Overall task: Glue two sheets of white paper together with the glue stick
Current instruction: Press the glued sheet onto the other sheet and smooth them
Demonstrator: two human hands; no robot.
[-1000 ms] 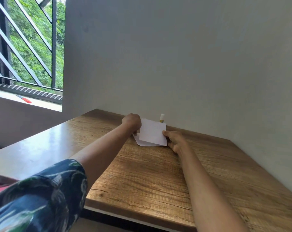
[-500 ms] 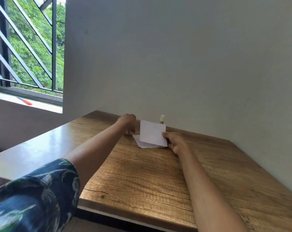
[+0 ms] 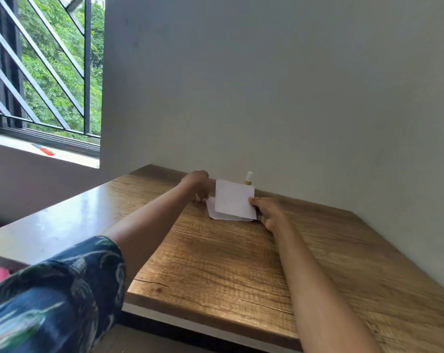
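Observation:
Two white paper sheets lie at the far side of the wooden table [image 3: 241, 263]. My right hand [image 3: 266, 212] pinches the upper sheet [image 3: 234, 200] at its right edge and holds it tilted up off the lower sheet [image 3: 212, 208], which lies flat. My left hand [image 3: 198, 184] rests curled at the lower sheet's left edge, fingers closed down onto it. A small glue stick [image 3: 249, 178] with a white cap and yellow label stands upright by the wall, just behind the raised sheet.
A grey wall runs along the table's back and right side. A barred window [image 3: 42, 72] is at the left, with a red object [image 3: 46, 150] on its sill. The table's near edge is at the bottom.
My left hand has let go of the upper sheet and dropped left to the lower sheet's edge. The upper sheet stands steeper in my right hand.

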